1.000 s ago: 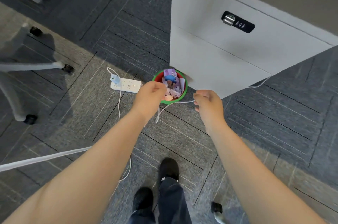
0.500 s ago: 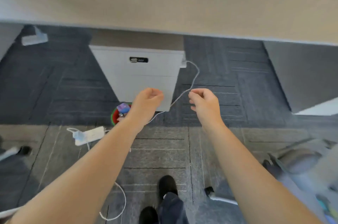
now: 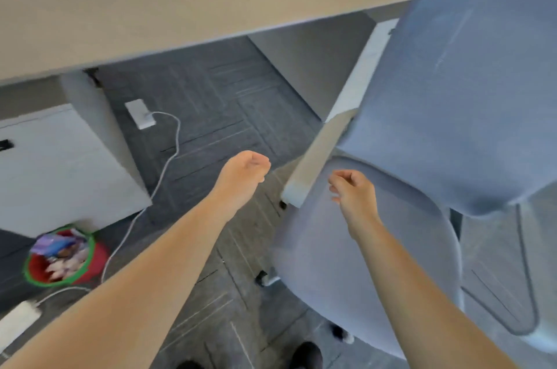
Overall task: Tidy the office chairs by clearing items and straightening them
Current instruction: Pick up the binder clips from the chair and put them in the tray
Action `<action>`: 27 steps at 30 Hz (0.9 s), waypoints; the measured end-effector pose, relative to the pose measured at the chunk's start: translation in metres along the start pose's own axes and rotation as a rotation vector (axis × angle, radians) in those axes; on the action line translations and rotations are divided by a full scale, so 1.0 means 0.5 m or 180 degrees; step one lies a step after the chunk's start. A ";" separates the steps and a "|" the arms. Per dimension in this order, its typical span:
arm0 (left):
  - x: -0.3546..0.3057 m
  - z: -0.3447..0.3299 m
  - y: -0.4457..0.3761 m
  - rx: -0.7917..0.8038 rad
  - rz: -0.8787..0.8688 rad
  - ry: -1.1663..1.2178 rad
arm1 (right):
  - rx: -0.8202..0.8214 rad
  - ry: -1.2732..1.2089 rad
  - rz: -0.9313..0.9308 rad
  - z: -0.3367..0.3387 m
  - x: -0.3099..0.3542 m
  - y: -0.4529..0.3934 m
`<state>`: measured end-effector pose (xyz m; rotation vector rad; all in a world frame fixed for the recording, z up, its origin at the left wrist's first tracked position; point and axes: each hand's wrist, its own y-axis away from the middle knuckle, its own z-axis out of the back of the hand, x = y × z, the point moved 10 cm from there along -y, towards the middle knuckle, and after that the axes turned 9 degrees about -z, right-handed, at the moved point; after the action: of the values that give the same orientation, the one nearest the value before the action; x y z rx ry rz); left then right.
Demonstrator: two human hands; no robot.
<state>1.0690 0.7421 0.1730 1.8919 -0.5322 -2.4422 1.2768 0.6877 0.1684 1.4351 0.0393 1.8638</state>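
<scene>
Left hand point(image 3: 244, 175) hangs over the floor point(image 3: 217, 103), fingers curled on nothing; right hand point(image 3: 354, 195), likewise curled, over the chair point(image 3: 452, 97) seat beside the counter point(image 3: 150, 6).

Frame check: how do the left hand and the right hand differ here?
The left hand hangs over the carpet, the right hand over the seat of the blue chair. The left hand is balled tighter; the right hand's fingers curl more loosely. Both show nothing in their grip.
</scene>
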 end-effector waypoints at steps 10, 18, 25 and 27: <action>0.029 -0.422 -0.033 0.0517 0.0120 -0.0137 | -0.0284 -0.0062 -0.0480 0.315 -0.206 -0.152; 0.162 -0.615 -0.145 0.0872 -0.0093 -0.1235 | -0.0372 -0.0120 -0.0708 0.352 -0.356 -0.306; 0.303 -0.746 -0.274 0.1406 -0.0831 -0.2637 | -0.0440 -0.0232 -0.0863 0.319 -0.476 -0.430; 0.345 -0.781 -0.296 0.1671 -0.1016 -0.3043 | -0.0457 -0.0221 -0.0836 0.311 -0.501 -0.455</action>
<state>1.4192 0.7436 -0.1122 0.7455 -1.0093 -3.6282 1.5482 0.6390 -0.0820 1.3264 0.0559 1.5707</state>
